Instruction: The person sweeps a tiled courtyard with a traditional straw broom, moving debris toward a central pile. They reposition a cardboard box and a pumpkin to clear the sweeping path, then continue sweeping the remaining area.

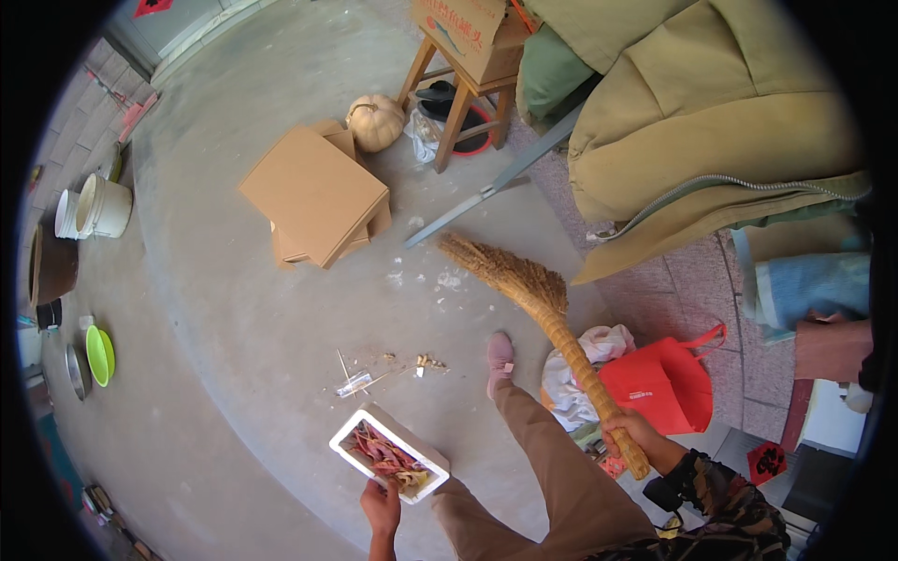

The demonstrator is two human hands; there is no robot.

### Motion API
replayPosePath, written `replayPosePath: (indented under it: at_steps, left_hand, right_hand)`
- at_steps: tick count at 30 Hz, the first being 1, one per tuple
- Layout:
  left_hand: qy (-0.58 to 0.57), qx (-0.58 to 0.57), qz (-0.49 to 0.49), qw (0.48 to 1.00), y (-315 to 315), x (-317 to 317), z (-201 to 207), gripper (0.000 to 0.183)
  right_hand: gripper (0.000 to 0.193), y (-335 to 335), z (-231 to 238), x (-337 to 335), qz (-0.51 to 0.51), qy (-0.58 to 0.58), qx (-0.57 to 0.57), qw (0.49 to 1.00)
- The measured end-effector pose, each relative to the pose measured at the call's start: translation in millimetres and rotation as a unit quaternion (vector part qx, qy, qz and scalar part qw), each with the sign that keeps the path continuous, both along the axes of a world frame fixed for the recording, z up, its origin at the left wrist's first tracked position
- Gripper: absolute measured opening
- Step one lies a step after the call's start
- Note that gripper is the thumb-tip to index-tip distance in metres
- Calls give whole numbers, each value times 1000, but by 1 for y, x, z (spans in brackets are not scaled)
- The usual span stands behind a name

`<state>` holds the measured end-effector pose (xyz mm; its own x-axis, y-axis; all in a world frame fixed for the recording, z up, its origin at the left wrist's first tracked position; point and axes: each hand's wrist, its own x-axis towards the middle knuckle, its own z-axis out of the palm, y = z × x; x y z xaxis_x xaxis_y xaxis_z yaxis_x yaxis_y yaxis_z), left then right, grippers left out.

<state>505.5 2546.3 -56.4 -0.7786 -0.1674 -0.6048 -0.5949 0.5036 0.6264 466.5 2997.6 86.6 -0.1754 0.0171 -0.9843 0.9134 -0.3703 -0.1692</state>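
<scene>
My right hand (631, 438) is closed round the lower handle of a straw broom (571, 351). The broom slants up and to the left, its bristle head raised in front of me. With my left hand (381, 505) I grip the near rim of a white foam box (432, 456). Inside lie long, thin reddish-purple pieces (379, 451) and some yellowish ones, too small to name surely. Just beyond the box, a little heap of debris (374, 374) with twigs and a scrap of clear wrapper lies on the concrete floor.
Flat cardboard boxes (313, 192) are stacked ahead, beside a pale pumpkin (375, 122) and a wooden stool (456, 122) bearing a carton. A red bag (655, 383) stands at my right, below khaki coats (711, 122). White buckets (105, 208) and a green basin (99, 356) are far left.
</scene>
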Motion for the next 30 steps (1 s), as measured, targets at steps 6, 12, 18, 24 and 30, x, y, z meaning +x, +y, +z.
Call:
replayPosePath:
  at_steps: [6,12,18,24,30]
  left_hand:
    - [8,-33,20,999,-14,11,-9,19]
    - [-27,8,64,998,-10,10,-5,19]
    - [-11,42,98,994,2,-4,3,19]
    - [-15,32,88,995,31,-35,-1,22]
    - [21,46,70,996,82,-78,-27,25]
  right_hand:
    - [16,-42,-93,-35,-39,-17,2,999]
    - [13,-104,-72,20,167,-79,-81,979]
    - [18,-78,-30,29,156,-39,-169,972]
    - [20,-95,-38,44,145,-66,-195,968]
    - [32,-76,-68,61,281,-110,-261,917]
